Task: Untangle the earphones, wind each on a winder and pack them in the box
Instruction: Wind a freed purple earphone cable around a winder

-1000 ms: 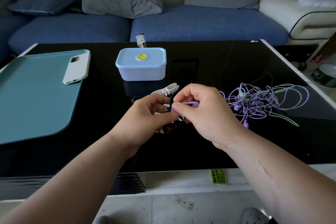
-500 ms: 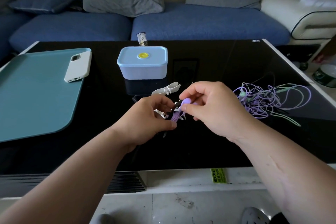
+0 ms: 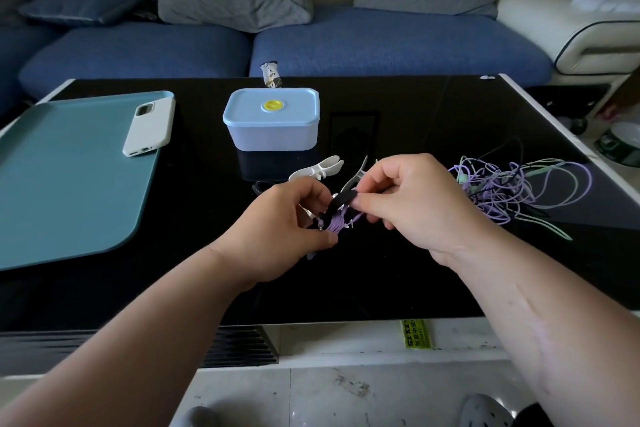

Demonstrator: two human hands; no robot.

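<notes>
Now, both hands are up over the near middle of the counter (image 3: 194, 204). The left hand (image 3: 287, 218) pinches a white winder (image 3: 337, 224) that already carries a purple coil. The right hand (image 3: 408, 204) pinches a dark strip (image 3: 341, 201) at the coil's top; cord or strap, cannot tell. The rest of the earphones (image 3: 512, 191) lie in a loose purple, green and black tangle to the right, well apart from the lidded box (image 3: 272, 120) at the back. A spare winder (image 3: 317, 170) sits just beyond the hands. Judgement: the cord is light, limp and springy, and the turns will likely slacken if tension drops. The thin wire near plugs and buds looks the weak spot. Best to hold the winder by its stiff body, thumb on the turns, and draw cord from a free end, never the knot.
</notes>
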